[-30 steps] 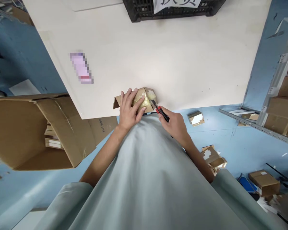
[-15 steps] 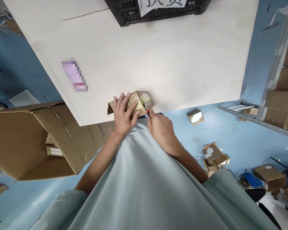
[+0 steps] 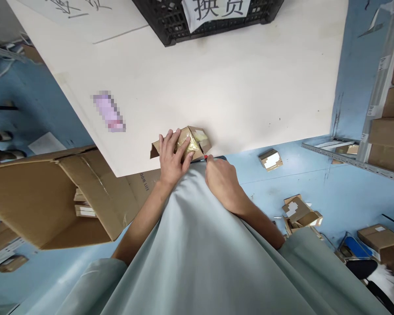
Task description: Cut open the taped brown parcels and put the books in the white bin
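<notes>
Beyond taped carton (image 3: 197, 141), crate label (image 3: 215, 12) “换”

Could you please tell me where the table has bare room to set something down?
Largely bare: between box and crate, and rightward across the table; also between crate and pink item. Crowded: around box, left hand and right hand.

From here, the white paper sign (image 3: 216, 12) on the black plastic crate (image 3: 167, 27) reads 换货; the bench's (image 3: 256, 92) scrawled characters and lettering on the cardboard flap (image 3: 136, 192) defeat me.
</notes>
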